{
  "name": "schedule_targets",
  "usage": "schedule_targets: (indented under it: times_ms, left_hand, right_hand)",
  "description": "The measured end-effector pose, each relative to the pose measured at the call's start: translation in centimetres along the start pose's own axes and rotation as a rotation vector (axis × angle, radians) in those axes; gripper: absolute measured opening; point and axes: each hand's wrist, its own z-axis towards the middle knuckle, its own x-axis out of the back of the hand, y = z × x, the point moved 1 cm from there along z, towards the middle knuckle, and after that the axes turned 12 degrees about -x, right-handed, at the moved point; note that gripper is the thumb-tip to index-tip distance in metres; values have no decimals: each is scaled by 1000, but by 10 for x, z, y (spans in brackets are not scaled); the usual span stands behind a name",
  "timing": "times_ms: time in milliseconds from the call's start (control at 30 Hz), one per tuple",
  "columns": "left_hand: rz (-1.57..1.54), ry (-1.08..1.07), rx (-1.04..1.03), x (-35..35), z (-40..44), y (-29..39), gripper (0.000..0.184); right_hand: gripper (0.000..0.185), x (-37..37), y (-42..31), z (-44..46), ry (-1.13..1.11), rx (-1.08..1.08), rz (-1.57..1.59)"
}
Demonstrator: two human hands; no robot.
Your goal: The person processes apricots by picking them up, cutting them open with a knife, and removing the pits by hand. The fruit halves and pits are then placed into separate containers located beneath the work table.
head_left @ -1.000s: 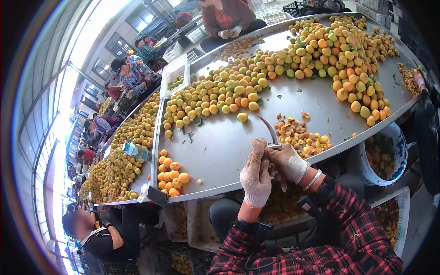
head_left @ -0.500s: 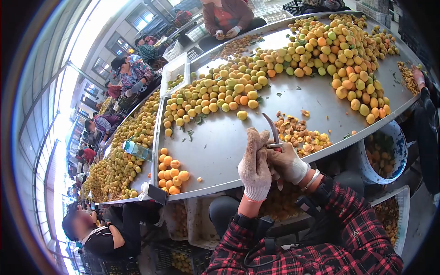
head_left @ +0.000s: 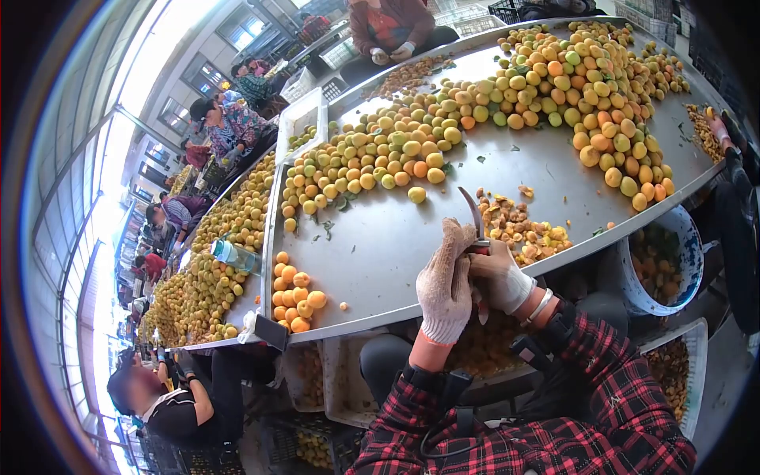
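Observation:
My left hand [head_left: 445, 281], in a pale knitted glove, is raised over the near table edge with its fingers closed together; what they hold, if anything, is hidden. Right beside it, my right hand [head_left: 499, 275] is wrapped around pruning shears [head_left: 473, 210] with a curved blade pointing up and some red at the handle. The two hands touch or nearly touch. Beyond the blade lies a heap of split apricot pieces [head_left: 514, 226]. To the left, near the edge, is a small group of orange apricots [head_left: 294, 294].
A large pile of whole apricots [head_left: 380, 154] runs across the metal table [head_left: 372, 261]. A white-and-blue bucket [head_left: 685, 261] stands at the right, with crates [head_left: 348, 388] below the edge. A bottle [head_left: 236, 256] lies on the left pile. Co-workers [head_left: 392, 28] sit around.
Both my hands and the shears have shifted slightly right and up, and the blade stands slightly differently. At lower left, a co-worker's arms have moved.

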Motion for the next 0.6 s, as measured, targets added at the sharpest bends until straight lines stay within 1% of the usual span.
schedule_targets:
  times_ms: [67, 200, 267, 300, 367, 400, 467, 500, 567, 600]
  left_hand:
    - [22, -9, -44, -2, 0, -3, 40]
    - [62, -20, -66, -3, 0, -5, 39]
    - [78, -16, -76, -3, -1, -7, 39]
    - [78, -16, -75, -4, -2, -8, 39]
    - [78, -34, -55, -5, -3, -9, 38]
    - [78, -33, -54, -5, -3, -9, 38]
    - [88, -44, -70, -3, -2, -9, 38]
    - [89, -43, -70, -2, 0, -7, 38]
    - [5, 11, 14, 1, 7, 2, 40]
    - [6, 12, 14, 0, 8, 3, 40]
  right_hand:
    - [22, -1, 0, 0, 31, 22, 26]
    - [23, -1, 2, 2, 34, 18, 20]
    - [24, -1, 4, 4, 70, 240, -96]
    - [24, -1, 4, 4, 70, 239, -95]
    - [23, 0, 3, 4, 70, 84, -71]
    - [23, 1, 5, 5, 70, 83, -72]
    - [21, 1, 4, 5, 72, 427, -283]
    - [21, 1, 4, 4, 71, 427, -283]
    - [21, -5, -6, -2, 6, 10, 78]
    - [21, -6, -8, -3, 5, 10, 77]
